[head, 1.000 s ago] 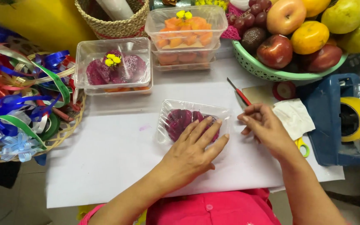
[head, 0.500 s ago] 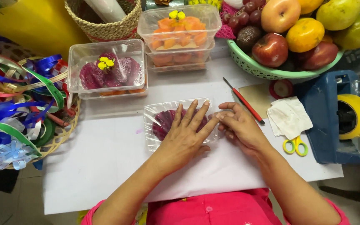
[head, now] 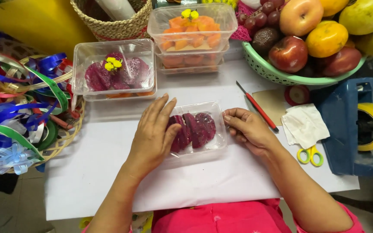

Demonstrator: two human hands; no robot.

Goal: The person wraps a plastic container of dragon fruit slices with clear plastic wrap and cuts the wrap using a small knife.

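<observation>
A clear plastic tray (head: 210, 149) of purple dragon fruit slices (head: 197, 127) lies on the white sheet (head: 109, 172) in front of me. My left hand (head: 154, 133) rests flat on the tray's left half, fingers spread over the slices. My right hand (head: 247, 129) sits at the tray's right edge, fingers curled against its rim. Neither hand lifts anything.
A lidded box of purple fruit (head: 115, 71) and stacked boxes of orange fruit (head: 193, 34) stand behind. A ribbon basket (head: 18, 108) is at left, a green fruit bowl (head: 281, 75) at back right. A red knife (head: 260, 110), tissue (head: 305, 125), yellow scissors (head: 311, 155) and a blue tape dispenser (head: 359, 125) lie at right.
My left hand slid left across the tray, uncovering the slices. My right hand moved in from the knife to the tray's right edge.
</observation>
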